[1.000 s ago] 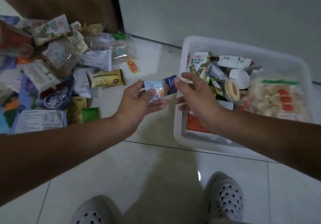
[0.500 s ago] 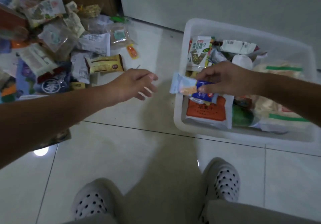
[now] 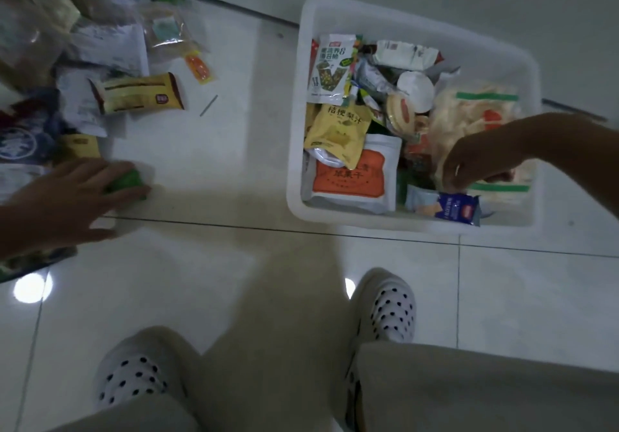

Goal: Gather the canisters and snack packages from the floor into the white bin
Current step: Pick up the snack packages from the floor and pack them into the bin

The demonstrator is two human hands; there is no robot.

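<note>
Our left hand [image 3: 77, 193] is down at the edge of the pile [image 3: 100, 49], fingers above and thumb below the green packet [image 3: 129, 180], gripping it on the floor [image 3: 234, 163]. Our right hand [image 3: 475, 160] is inside the bin [image 3: 296, 130], fingers curled down onto the blue packet [image 3: 449, 205], which sits in the near right corner. Whether they pinch it or only touch it we cannot tell through the blur. We judge this drop nearly done and the next pick begun. To do it well, we should lift the right hand straight up so nothing drags out. We should also squeeze the green packet firmly, since film slips, and carry it well over the rim before letting go.
</note>
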